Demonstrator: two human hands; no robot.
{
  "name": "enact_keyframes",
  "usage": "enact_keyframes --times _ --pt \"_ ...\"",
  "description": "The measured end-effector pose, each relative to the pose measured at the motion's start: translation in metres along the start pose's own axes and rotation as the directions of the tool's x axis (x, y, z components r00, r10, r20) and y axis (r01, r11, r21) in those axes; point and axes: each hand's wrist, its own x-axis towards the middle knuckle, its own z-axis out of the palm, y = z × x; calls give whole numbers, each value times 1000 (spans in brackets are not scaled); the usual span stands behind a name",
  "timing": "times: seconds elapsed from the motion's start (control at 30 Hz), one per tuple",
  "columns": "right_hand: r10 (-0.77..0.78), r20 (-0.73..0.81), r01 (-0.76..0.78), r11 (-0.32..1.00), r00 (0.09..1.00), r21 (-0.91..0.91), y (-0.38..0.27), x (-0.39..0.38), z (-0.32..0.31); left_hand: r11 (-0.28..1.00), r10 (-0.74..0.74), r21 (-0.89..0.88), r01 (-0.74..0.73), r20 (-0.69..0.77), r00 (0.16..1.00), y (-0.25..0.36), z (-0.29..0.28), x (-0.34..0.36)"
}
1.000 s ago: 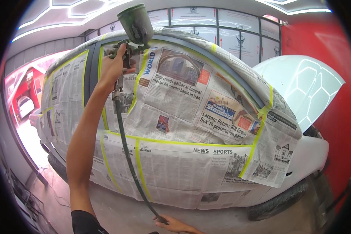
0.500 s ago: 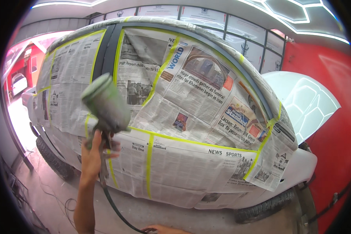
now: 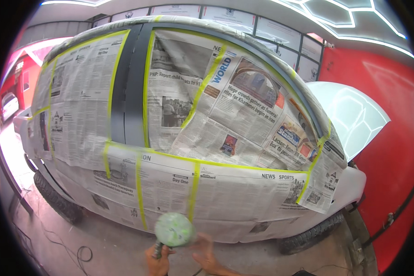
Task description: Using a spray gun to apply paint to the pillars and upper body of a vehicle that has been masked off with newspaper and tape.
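My left hand (image 3: 156, 261) grips the handle of a spray gun, held low in front of me with the round, green-spattered lid of its cup (image 3: 174, 228) facing up. Beside the cup is my right hand (image 3: 204, 253), smeared by motion, so whether it touches the gun is unclear. Beyond them stands a car, its side covered with newspaper sheets (image 3: 248, 198) edged with yellow-green masking tape (image 3: 196, 184). Between the papered windows, the upright pillar (image 3: 126, 101) and the window frame above show bare dark grey.
A raised white bonnet (image 3: 345, 115) stands at the right before a red wall (image 3: 377, 73). The car's tyres (image 3: 313, 234) rest on the floor, where thin cables (image 3: 83, 255) lie. A bright opening at the far left shows another white car (image 3: 9, 103). Hexagon lights hang overhead.
The spray gun has come down from window height to the bottom centre in my left hand, its lid turned up. My right hand has risen beside the cup. The view has shifted.
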Motion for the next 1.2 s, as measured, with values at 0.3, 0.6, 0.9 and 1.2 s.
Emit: enact_keyframes --times 0.3,0.6,0.9,1.2 --pt "-235 -112 197 941 965 -277 -33 26 11 866 -452 331 375 196 870 -113 2 -67" --pt "-259 4 242 900 966 -363 -35 32 25 815 -501 411 408 146 853 -74 -10 -67" --pt "-352 -38 292 827 935 -481 -60 30 33 892 -450 94 441 251 857 -44 -4 -69" --pt "-259 -247 149 908 934 -391 -55 4 11 807 -543 48 588 452 708 -28 10 -73"
